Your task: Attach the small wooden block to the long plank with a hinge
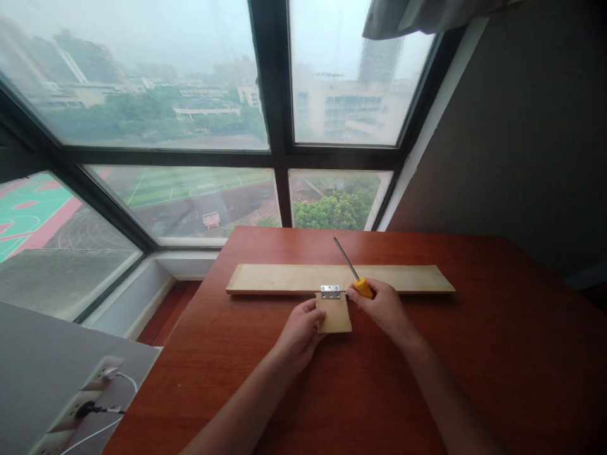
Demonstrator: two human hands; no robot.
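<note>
I'm watching the left hand (301,332) gripping the block (334,319) between thumb and fingers, the hinge (331,292) overlapping the near edge of the board (279,278) on the table (417,392). The right hand (383,308) is clasping the screwdriver (363,288), fingertips closing together just beside the hinge.

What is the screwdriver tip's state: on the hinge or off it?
Off: the screwdriver in the right hand points away from the hinge, its tip showing beyond the long board.

long board (284,279) on reddish table (502,335)
</note>
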